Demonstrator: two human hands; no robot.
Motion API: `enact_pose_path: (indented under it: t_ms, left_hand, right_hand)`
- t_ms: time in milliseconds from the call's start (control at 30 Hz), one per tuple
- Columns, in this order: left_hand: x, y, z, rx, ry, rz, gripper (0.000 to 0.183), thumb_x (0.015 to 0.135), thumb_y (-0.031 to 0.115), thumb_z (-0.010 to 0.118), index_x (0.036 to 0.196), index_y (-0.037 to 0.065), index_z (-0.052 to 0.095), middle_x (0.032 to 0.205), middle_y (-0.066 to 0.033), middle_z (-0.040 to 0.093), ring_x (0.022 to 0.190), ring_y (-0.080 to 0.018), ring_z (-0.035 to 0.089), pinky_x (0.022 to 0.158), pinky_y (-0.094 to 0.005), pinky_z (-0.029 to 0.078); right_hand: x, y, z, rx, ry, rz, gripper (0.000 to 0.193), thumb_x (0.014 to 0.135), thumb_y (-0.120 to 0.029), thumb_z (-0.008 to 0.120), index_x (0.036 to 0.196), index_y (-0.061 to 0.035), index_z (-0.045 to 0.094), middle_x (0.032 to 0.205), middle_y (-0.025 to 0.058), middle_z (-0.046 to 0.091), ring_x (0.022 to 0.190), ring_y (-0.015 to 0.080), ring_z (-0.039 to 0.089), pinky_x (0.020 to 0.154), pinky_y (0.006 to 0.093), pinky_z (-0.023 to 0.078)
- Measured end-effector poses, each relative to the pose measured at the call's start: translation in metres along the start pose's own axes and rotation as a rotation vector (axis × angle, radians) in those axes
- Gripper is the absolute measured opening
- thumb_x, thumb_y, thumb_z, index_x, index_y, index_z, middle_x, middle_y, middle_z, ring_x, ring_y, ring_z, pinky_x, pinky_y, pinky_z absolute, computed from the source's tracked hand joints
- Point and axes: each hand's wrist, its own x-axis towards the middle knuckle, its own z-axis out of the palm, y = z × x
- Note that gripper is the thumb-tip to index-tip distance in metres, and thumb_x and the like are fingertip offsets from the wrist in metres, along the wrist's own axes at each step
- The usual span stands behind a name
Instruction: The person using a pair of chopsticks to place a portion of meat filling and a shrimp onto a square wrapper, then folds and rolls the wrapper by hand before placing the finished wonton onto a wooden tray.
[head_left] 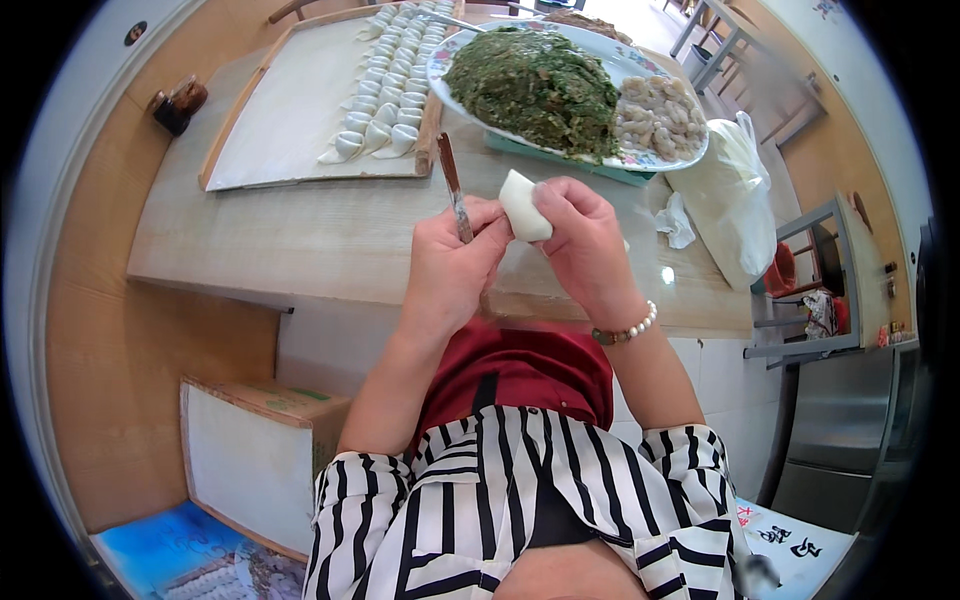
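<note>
Over the near side of the table, my two hands meet at a white folded wonton [524, 207]. My right hand [592, 225], with a beaded bracelet at the wrist, pinches it between thumb and fingers. My left hand [452, 260] is closed, its fingertips on the lower left of the wonton. A narrow brown filling stick [452, 185], smeared near the hand, pokes up from that same grip. Just beyond stands a large oval plate [440, 75] bearing a mound of green filling [535, 90] and a heap of peeled shrimp [660, 120].
Rows of wontons [385, 90] cover the right part of a wood-edged tray [265, 120] at the far left. Dark condiment jars [180, 105] stand beyond its left side. A plastic bag [735, 200] and crumpled tissue [676, 221] are at the right. A cardboard box [320, 410] sits below left.
</note>
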Motion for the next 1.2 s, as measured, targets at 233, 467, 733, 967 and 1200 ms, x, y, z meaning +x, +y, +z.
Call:
enact_pose_path:
  t_ms: [233,467,733,967,1200]
  left_hand:
    - [0.000,0.004,-0.042,-0.544,-0.116,-0.352,0.012,0.093,0.009,0.068,0.095,-0.002,0.067,0.072,-0.0054,0.060,0.050,-0.0082,0.048,0.042,-0.0218,0.031]
    - [0.030,0.030,-0.084,-0.102,0.022,-0.295,0.017,0.093,0.015,0.070,0.088,-0.001,0.067,0.065,-0.0030,0.060,0.047,-0.0088,0.047,0.042,-0.0219,0.033]
    - [0.239,0.097,-0.202,1.178,0.382,0.254,0.022,0.084,0.016,0.077,0.077,-0.004,0.072,0.066,-0.0126,0.069,0.062,-0.0208,0.066,0.058,-0.0396,0.049]
    - [0.408,0.046,-0.223,0.584,0.619,0.023,0.011,0.073,-0.008,0.073,0.066,-0.010,0.064,0.062,-0.0139,0.062,0.044,-0.0166,0.054,0.037,-0.0344,0.035]
    - [0.445,0.024,-0.207,0.853,0.577,-0.126,0.012,0.078,0.003,0.076,0.082,-0.007,0.070,0.084,-0.0212,0.071,0.071,-0.0290,0.070,0.062,-0.0411,0.054]
  right_hand:
    - [0.019,0.004,0.034,-0.050,0.035,0.374,0.023,0.094,-0.022,0.074,0.100,-0.0042,0.061,0.088,0.0017,0.065,0.071,0.0074,0.058,0.058,0.0226,0.045]
    - [0.005,-0.003,0.027,-0.471,0.016,0.294,0.018,0.097,-0.017,0.070,0.104,-0.0018,0.063,0.085,-0.0017,0.061,0.074,0.0048,0.057,0.063,0.0216,0.047]
    - [-0.082,-0.008,-0.071,-1.144,0.430,-0.186,0.011,0.090,0.000,0.068,0.100,-0.0001,0.063,0.084,0.0028,0.057,0.070,0.0093,0.052,0.062,0.0250,0.044]
    - [-0.089,0.014,-0.078,-1.367,0.475,-0.426,0.010,0.088,0.004,0.063,0.097,-0.0003,0.062,0.084,0.0106,0.059,0.068,0.0198,0.055,0.060,0.0296,0.044]
    - [-0.086,0.013,-0.072,-1.411,0.482,-0.394,0.012,0.086,0.006,0.064,0.095,-0.0013,0.062,0.082,0.0120,0.060,0.064,0.0210,0.055,0.055,0.0301,0.042]
